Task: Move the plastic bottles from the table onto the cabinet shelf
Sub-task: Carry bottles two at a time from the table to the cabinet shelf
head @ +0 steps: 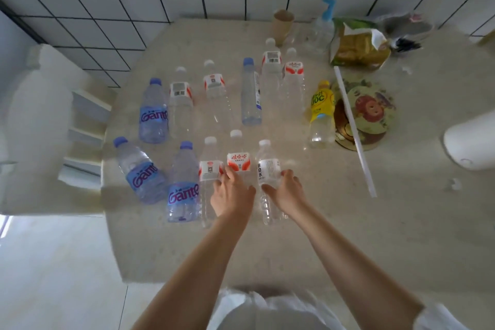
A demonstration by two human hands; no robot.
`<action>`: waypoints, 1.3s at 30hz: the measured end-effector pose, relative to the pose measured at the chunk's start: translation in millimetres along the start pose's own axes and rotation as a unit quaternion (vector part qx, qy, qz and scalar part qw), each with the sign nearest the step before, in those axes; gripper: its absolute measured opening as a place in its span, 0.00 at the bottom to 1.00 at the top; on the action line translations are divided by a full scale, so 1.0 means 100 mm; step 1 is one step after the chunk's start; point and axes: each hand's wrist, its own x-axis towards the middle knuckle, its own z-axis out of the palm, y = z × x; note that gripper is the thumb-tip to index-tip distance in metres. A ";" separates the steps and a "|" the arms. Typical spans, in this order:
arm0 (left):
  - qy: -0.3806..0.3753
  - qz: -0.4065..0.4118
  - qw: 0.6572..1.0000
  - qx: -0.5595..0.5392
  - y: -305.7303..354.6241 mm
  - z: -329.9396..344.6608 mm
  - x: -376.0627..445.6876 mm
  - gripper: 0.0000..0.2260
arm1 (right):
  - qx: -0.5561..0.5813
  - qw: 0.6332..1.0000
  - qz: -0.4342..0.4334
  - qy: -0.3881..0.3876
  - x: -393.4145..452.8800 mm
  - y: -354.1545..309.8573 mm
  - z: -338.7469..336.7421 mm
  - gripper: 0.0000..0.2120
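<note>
Several empty plastic bottles stand on the beige table (334, 222). In the front row, my left hand (231, 194) grips a clear bottle with a red and white label (237, 159). My right hand (288, 193) grips the clear bottle with a white label (267, 169) beside it. Left of them stand another red-labelled bottle (210, 169) and two blue Ganten bottles (183, 185) (139, 169). The back row holds a third Ganten bottle (153, 112), clear bottles (180, 99) (215, 91), a tall blue-capped bottle (250, 91) and a yellow-labelled bottle (321, 110).
A paper cup (282, 25), a pump bottle (322, 27) and a snack bag (357, 45) stand at the table's back. A round picture fan (367, 112) with a white stick lies at the right. A white chair (40, 120) is left of the table.
</note>
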 end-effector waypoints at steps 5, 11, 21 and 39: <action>0.022 -0.007 1.000 0.016 0.09 0.05 0.04 0.41 | 0.004 1.000 0.015 -0.025 0.18 0.03 0.04 0.30; 0.021 -0.016 0.999 0.041 0.14 0.11 0.12 0.37 | 0.070 0.995 0.043 -0.060 0.28 0.16 -0.01 0.27; 0.034 -0.030 0.999 -0.001 0.24 0.29 0.13 0.45 | 0.090 0.989 0.066 -0.102 0.42 0.13 -0.04 0.31; -0.085 -0.109 0.859 -0.493 0.02 -0.13 -0.19 0.19 | 0.338 0.916 0.047 -0.210 -0.16 0.41 -0.75 0.19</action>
